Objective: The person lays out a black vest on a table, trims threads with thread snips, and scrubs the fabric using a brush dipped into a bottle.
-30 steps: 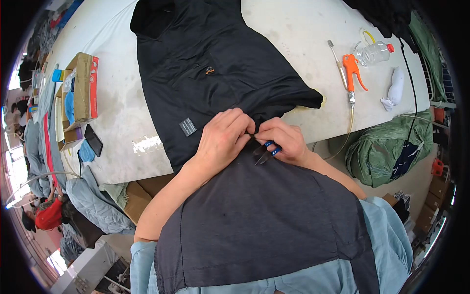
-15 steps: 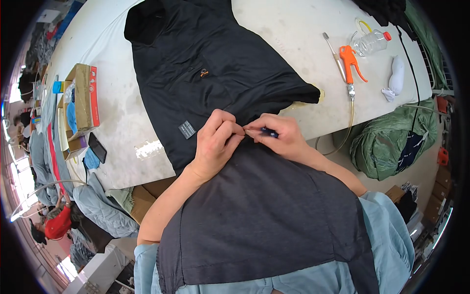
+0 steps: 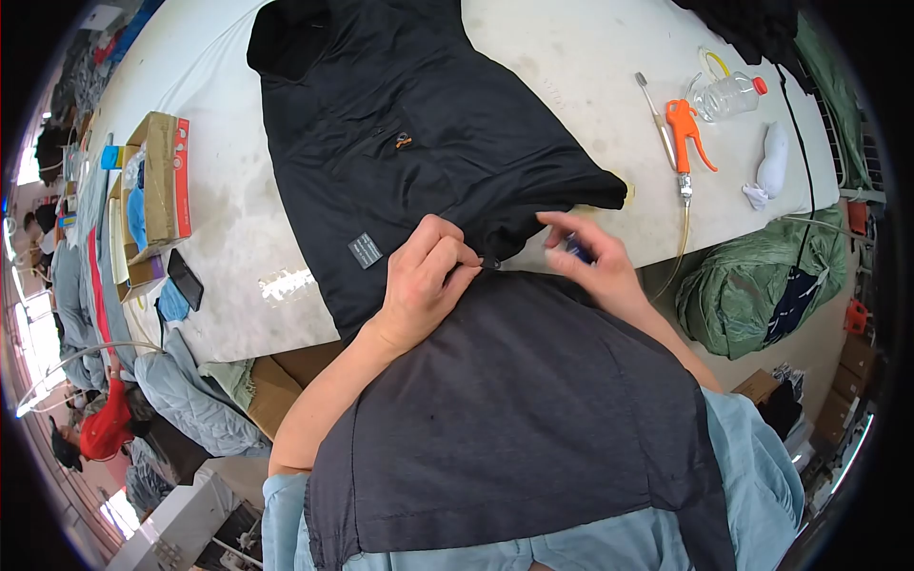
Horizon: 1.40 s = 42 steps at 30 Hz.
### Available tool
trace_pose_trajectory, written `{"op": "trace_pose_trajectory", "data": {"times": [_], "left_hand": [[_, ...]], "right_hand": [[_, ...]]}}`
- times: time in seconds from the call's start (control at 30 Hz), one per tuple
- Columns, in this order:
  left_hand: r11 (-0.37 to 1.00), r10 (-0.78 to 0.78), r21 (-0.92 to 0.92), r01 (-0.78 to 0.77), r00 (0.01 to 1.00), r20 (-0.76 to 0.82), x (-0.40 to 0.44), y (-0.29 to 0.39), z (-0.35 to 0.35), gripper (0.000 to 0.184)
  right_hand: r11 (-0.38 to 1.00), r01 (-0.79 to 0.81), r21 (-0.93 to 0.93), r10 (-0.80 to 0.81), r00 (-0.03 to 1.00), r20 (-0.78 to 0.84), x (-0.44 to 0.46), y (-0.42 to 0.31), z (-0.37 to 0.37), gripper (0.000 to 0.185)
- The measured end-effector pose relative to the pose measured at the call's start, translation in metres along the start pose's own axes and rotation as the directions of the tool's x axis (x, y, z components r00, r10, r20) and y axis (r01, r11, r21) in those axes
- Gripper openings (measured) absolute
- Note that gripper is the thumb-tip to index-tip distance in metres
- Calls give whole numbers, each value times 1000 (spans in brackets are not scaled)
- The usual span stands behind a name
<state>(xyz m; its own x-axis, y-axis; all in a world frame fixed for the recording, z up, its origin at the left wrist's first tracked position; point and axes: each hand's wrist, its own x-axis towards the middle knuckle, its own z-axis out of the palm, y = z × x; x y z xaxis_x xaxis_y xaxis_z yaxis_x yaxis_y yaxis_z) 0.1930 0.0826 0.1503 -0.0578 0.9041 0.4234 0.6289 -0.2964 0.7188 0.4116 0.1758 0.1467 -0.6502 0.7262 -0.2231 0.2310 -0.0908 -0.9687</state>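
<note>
A black garment [image 3: 352,171] lies spread on the white table, its collar at the far end, with a small orange logo and a grey label [image 3: 364,251]. Pinched between the thumb and forefinger of my left hand [image 3: 424,276] is the garment's near edge, where a small dark tip sticks out. My right hand [image 3: 595,266] is apart from the cloth, to the right of that edge. Its thumb and forefinger are spread, while a small dark blue tool [image 3: 578,249] sits in the curled palm, mostly hidden. A dark apron [image 3: 514,419] covers my lap.
On the table's right are an orange air gun [image 3: 682,138] with a hose, a brush [image 3: 655,119], a plastic bottle [image 3: 728,97] and a white pouch [image 3: 771,157]. A cardboard box [image 3: 157,195] and a phone [image 3: 185,280] lie left. Beyond is a person in red [image 3: 105,428].
My right hand has let go of the garment's edge and moved right, thumb and forefinger opening. My left hand keeps its pinch in nearly the same place.
</note>
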Motion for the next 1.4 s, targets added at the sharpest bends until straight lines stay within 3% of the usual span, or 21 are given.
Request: {"op": "trace_pose_trajectory", "data": {"times": [0.03, 0.1, 0.3, 0.4, 0.5, 0.7, 0.8, 0.9, 0.93, 1.03, 1.17, 1.2, 1.23, 1.27, 1.3, 1.37, 1.4], "left_hand": [[1000, -9, -2, 9, 1000, 13, -1, 0, 0, 24], [1000, -21, -6, 22, 999, 39, -2, -1, 1, 24], [1000, -24, -8, 25, 998, 58, -2, 0, -1, 25], [1000, -26, -11, 26, 997, 69, -4, -1, 0, 25], [999, -26, -18, 27, 998, 49, -2, -1, 0, 25], [1000, 4, -13, -3, 1000, 27, -1, 0, 0, 25], [999, -33, -21, 34, 999, 41, -4, -1, 0, 25], [1000, -4, -16, 4, 1000, 13, -1, 0, 0, 25], [1000, -3, -12, 3, 1000, 14, -1, 0, -1, 24], [1000, -8, -17, 8, 1000, 19, 0, 1, 2, 23], [989, -92, -110, 99, 994, 65, 0, -1, 4, 23], [980, -122, -148, 134, 989, 85, -1, -2, 4, 23], [956, -219, -171, 238, 968, 123, 0, 0, 4, 23], [921, -312, -190, 340, 936, 163, 1, 4, 3, 24], [876, -398, -205, 437, 894, 205, 1, 6, 2, 24], [847, -431, -223, 482, 869, 243, 2, 5, 2, 25], [832, -446, -231, 505, 855, 263, 2, 4, 2, 26]], "right_hand": [[999, 47, 16, -47, 999, -6, -3, 2, 5, 36], [995, -11, 99, 4, 998, 64, -5, -1, 12, 33], [959, 253, -126, -244, 966, 81, 6, 5, 26, 25], [959, 248, -137, -243, 969, 50, 7, 8, 27, 23], [977, 213, 17, -213, 977, 19, 6, 11, 28, 22], [955, 255, -151, -248, 967, 61, 6, 8, 26, 22], [993, 70, 94, -73, 997, 27, 5, 4, 27, 18], [863, -99, 496, 79, 995, 62, 8, -12, 28, 13], [902, -62, 428, 17, 994, 108, 12, -2, 29, 13], [969, 239, -59, -233, 969, 84, 15, 8, 33, 14], [914, 386, -127, -373, 921, 112, 27, 10, 25, 11], [968, 221, 115, -232, 968, 91, 25, 8, 20, 10], [936, 40, 350, -83, 991, 108, 21, 6, 14, 10], [819, -142, 556, 61, 985, 161, 20, 4, 10, 9], [812, -118, 572, 75, 992, 99, 20, 3, 10, 9], [798, -65, 599, 102, 994, -28, 21, 0, 11, 9], [822, -146, 551, 158, 987, 26, 19, -4, 6, 11]]}}
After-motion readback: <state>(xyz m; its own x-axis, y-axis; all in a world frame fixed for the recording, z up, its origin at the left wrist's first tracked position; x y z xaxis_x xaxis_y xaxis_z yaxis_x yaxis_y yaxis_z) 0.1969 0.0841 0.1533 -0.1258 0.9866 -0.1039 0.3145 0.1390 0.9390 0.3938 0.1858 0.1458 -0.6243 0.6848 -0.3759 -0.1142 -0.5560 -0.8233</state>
